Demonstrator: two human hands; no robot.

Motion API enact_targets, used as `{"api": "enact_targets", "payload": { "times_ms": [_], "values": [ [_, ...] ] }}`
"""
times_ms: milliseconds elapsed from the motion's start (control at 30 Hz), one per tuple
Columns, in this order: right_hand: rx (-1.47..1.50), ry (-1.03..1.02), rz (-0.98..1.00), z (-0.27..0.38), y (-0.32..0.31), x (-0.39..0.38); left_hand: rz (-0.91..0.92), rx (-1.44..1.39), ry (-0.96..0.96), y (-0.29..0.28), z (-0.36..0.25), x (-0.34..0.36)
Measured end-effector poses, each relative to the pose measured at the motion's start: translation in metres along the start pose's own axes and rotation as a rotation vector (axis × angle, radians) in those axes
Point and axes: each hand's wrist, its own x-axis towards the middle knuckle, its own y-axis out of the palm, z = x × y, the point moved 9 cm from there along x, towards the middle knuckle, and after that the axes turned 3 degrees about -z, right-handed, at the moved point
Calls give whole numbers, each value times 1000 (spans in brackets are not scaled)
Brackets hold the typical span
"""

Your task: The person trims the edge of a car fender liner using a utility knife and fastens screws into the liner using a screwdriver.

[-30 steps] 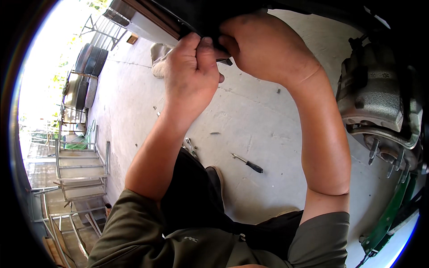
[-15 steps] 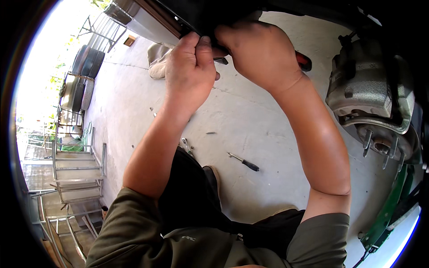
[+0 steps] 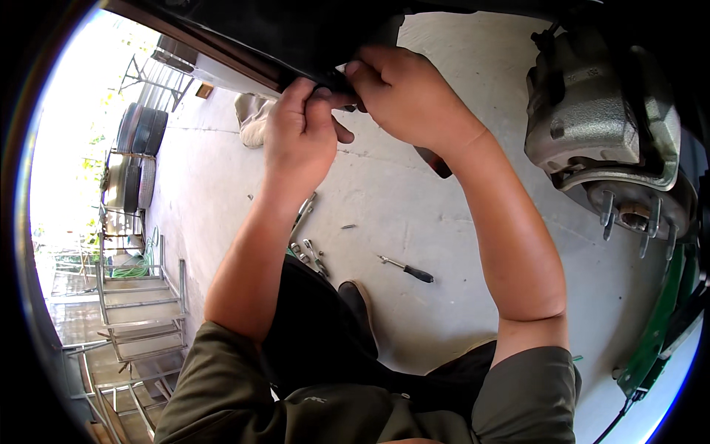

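Observation:
Both of my hands are raised to the lower edge of a black vehicle panel (image 3: 296,37). My left hand (image 3: 302,137) is closed, thumb and fingers pinching at that edge; what lies between the fingertips is hidden. Close beside it, my right hand (image 3: 414,96) is closed too, its fingertips by the same edge. A tool with a black and red handle (image 3: 433,162) sticks out below the right palm, by the wrist. The working end of this tool is hidden behind the hand.
A brake caliper (image 3: 584,118) and hub with studs (image 3: 636,214) stand at right, above a green jack (image 3: 658,325). On the concrete floor lie a black-handled screwdriver-like tool (image 3: 407,268) and several metal tools (image 3: 310,255). Stacked tires (image 3: 133,163) and metal frames (image 3: 140,303) stand left.
The view has shifted. Both hands sit a little lower in it, still at the panel edge. The right hand has turned, and the tool handle now points down below the wrist.

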Motion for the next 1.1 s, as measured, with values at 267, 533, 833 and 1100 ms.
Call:
{"api": "enact_targets", "payload": {
  "times_ms": [267,533,833,1100],
  "values": [
    [-20,-41,-19,1,0,-1,-8,-415,-118,4,7,-3],
    [-99,-36,6,2,1,-1,-101,-448,-60,-2,6,-8],
    [238,142,115,-24,-3,-5,-102,-63,191,3,-13,5],
    [558,291,160,-43,6,-18,-123,-100,134,4,-11,6]
  ]
}}
